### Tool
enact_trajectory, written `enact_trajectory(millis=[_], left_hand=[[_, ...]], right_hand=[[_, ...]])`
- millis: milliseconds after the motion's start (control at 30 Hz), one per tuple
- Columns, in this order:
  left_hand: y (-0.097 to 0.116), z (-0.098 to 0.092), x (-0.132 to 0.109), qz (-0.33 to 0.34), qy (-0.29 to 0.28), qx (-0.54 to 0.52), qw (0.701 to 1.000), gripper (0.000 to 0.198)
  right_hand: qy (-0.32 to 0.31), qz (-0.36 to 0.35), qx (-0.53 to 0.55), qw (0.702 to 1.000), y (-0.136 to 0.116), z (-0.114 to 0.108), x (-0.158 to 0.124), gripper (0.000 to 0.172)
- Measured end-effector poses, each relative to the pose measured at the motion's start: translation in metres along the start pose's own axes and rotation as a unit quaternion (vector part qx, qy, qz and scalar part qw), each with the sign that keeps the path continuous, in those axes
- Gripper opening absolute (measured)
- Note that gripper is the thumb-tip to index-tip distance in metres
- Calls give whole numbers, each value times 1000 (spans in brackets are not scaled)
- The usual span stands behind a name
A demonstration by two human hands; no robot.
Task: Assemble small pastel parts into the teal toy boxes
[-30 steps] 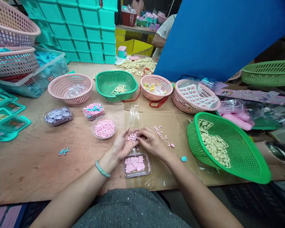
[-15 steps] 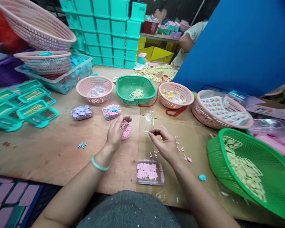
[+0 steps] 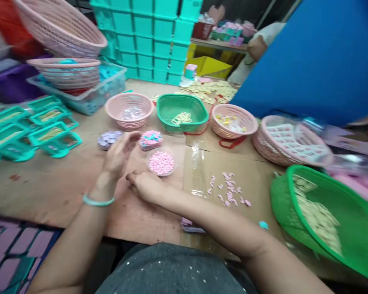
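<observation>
My left hand (image 3: 120, 155) is raised over the wooden table, its fingers stretched up and to the right and the palm turned inward. It is slightly blurred, and I see nothing held in it. Crossing the front of the table, my right hand (image 3: 145, 185) has its fingertips bent together low beside the left wrist. Whatever they may hold is hidden. Just beyond the right hand stands a round clear tub (image 3: 161, 162) of small pink pieces. Behind it are a clear box of pink and blue pieces (image 3: 151, 140) and a pile of lilac pieces (image 3: 108, 140).
Small pink hook-shaped pieces (image 3: 230, 190) lie scattered on cardboard. A green basket (image 3: 349, 228) of cream pieces stands at right. Pink baskets (image 3: 130, 107) and a green basket (image 3: 182, 110) line the back. Teal trays (image 3: 52, 139) are at left. My right forearm partly covers a clear box (image 3: 192, 229).
My right hand has swung left across the table, away from the cardboard. My left hand has drawn back left from the pink tub, uncovering it. The loose blue pieces are now out of sight.
</observation>
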State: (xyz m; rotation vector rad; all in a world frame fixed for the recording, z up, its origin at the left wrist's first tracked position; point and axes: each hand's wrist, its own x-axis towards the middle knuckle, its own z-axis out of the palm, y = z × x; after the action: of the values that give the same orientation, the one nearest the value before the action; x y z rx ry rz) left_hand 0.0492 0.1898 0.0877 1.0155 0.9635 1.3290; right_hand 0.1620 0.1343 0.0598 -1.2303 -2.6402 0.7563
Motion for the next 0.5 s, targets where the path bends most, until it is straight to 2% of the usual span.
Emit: enact_trajectory(millis=[100,167,267,300,367,467,500], left_hand=[[-3,-2,-11,59,22,57,996,24],[-4,-1,-21,91,29,129,987,21],[-5,14,-42,140,34,233,962,20],[-6,25,-49,146,15,244,959,20],[-13,54,-59,119,-73,225,964,19],[-42,110,-59,3,-244,158,957,20],[-55,129,-55,-19,-276,139,951,23]], right_hand=[[78,18,52,995,35,-17,-42,20],[159,93,87,979,68,-26,-91,18],[302,242,62,920,124,-30,-171,22],[331,272,38,903,141,-29,-194,22],[349,288,12,892,171,-25,-229,26],[347,295,-5,890,198,-18,-255,34],[341,298,-3,892,202,-16,-257,37]])
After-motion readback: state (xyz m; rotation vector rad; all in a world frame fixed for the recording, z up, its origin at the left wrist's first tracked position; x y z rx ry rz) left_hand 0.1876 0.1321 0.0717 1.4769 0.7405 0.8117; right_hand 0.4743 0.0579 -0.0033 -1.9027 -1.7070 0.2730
